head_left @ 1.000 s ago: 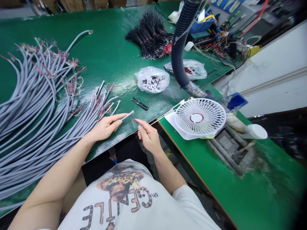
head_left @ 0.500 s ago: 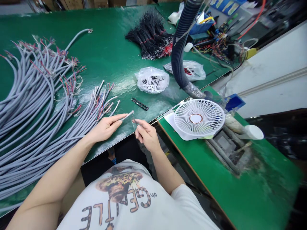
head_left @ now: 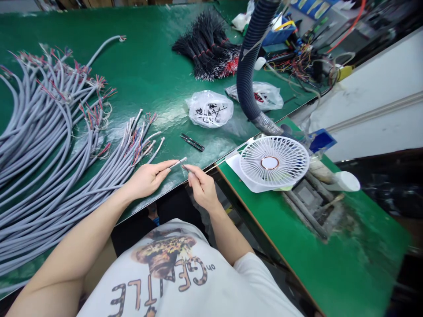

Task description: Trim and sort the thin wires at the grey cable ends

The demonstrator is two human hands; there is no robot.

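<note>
My left hand is closed on the end of a grey cable, thumb and forefinger pinching it. The cable's whitish stripped tip sticks out to the right. In my right hand is a thin dark tool, pinched between thumb and fingers; it is too small to name exactly. Its tip meets or crosses the cable end; I cannot tell which. Just beyond my hands, a pair of black thread snips lies on the green table.
Many grey cables with frayed coloured wires cover the left side. Behind lie bundles of black wires and a plastic bag of small black parts. A black hose hangs at the right, above a white fan.
The thin tool in my right hand has come up to the cable end, which has shifted slightly right and down. Both hands keep their grip.
</note>
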